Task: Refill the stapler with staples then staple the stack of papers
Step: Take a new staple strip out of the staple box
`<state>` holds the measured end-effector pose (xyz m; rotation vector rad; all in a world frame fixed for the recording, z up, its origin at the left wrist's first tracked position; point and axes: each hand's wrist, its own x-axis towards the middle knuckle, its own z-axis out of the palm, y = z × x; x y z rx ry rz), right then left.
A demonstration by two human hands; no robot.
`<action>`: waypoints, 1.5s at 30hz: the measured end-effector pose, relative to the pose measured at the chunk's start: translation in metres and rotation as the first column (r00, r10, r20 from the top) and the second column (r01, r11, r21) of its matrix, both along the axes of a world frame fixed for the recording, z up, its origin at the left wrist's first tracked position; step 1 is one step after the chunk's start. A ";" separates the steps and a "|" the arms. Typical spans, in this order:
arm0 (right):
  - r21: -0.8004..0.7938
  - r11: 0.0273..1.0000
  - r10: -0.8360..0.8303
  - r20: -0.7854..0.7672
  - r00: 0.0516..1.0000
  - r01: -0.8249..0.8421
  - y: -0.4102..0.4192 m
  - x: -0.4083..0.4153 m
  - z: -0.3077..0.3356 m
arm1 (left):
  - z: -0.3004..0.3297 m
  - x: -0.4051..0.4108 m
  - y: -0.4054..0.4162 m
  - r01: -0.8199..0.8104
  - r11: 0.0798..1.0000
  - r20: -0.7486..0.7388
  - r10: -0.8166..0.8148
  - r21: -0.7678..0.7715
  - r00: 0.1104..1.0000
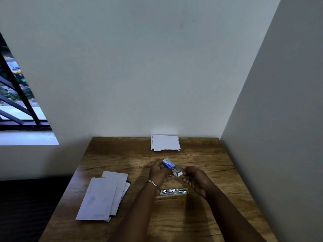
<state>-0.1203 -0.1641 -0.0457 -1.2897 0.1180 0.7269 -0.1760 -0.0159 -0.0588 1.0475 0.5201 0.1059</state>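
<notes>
Two hands above a wooden table (pixel 201 151). Head view: left hand (pixel 160 172) grips the blue staple box (pixel 167 163); right hand (pixel 194 177) pinches its white inner tray (pixel 178 172), slid partly out. Stapler (pixel 174 191), opened flat, lies on the table nearer the person than the box, under the left wrist. Stack of papers (pixel 165 142) beyond the box, at the wall; folded papers (pixel 104 194) left of the stapler.
</notes>
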 end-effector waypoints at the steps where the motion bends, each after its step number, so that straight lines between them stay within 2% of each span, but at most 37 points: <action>1: -0.011 1.000 0.026 0.018 1.000 -0.026 0.000 0.000 -0.001 | 0.000 0.000 0.001 -0.011 1.000 0.004 0.011 -0.008 1.000; 5: 0.013 0.998 0.053 0.071 0.996 -0.054 -0.005 -0.002 -0.008 | 0.001 -0.002 0.003 -0.011 0.999 0.016 0.012 -0.040 1.000; 11: 0.011 0.999 -0.040 0.133 0.990 0.039 0.003 -0.004 -0.009 | -0.004 0.002 0.000 0.029 0.999 0.034 -0.028 -0.035 0.999; 20: -0.068 0.994 -0.076 0.092 0.993 0.082 0.011 -0.004 -0.006 | -0.005 0.002 -0.001 0.066 0.996 0.024 -0.064 -0.060 0.998; 30: -0.151 0.980 -0.109 0.137 0.985 0.129 0.021 -0.010 -0.002 | -0.003 -0.001 0.000 0.074 0.994 0.003 -0.075 0.075 0.997; 36: -0.262 0.954 -0.113 0.133 0.985 0.144 0.023 -0.010 -0.007 | -0.008 0.003 -0.001 0.044 0.989 -0.013 -0.042 0.141 0.999; 41: -0.211 0.966 -0.127 0.120 0.985 0.150 0.023 -0.012 -0.007 | -0.013 0.005 0.001 0.066 0.956 -0.029 -0.060 0.286 0.998; 45: -0.162 0.983 -0.066 0.106 0.992 0.083 0.020 -0.011 -0.007 | -0.017 0.006 0.003 0.058 0.967 -0.037 -0.050 0.246 0.998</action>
